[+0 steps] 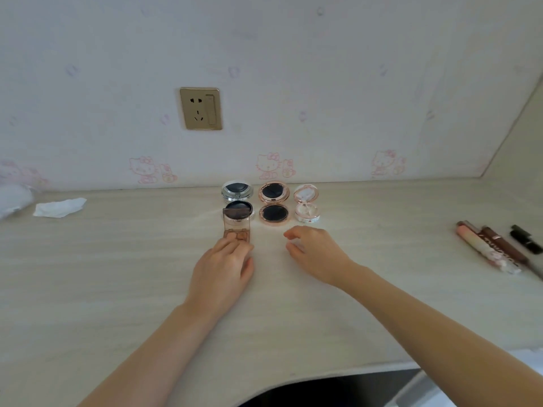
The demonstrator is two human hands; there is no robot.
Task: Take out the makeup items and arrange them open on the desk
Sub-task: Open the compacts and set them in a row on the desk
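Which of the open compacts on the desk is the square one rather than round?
The small brown translucent palette under the left hand, in front of the silver compact. The silver, rose-gold and white compacts are all round.

Pretty sure this is someone's bedroom at home, like a little vanity/desk corner. The wall [293,83] has pale wallpaper with pink cartoon cat prints [269,165] running just above the surface [117,259], which is a light wood-grain top with a curved cutout at the near edge. There's a gold wall socket [201,109] too, and open makeup compacts [273,202] lined up by the wall, lip products [487,245] off to the right, a crumpled tissue [60,207] on the left
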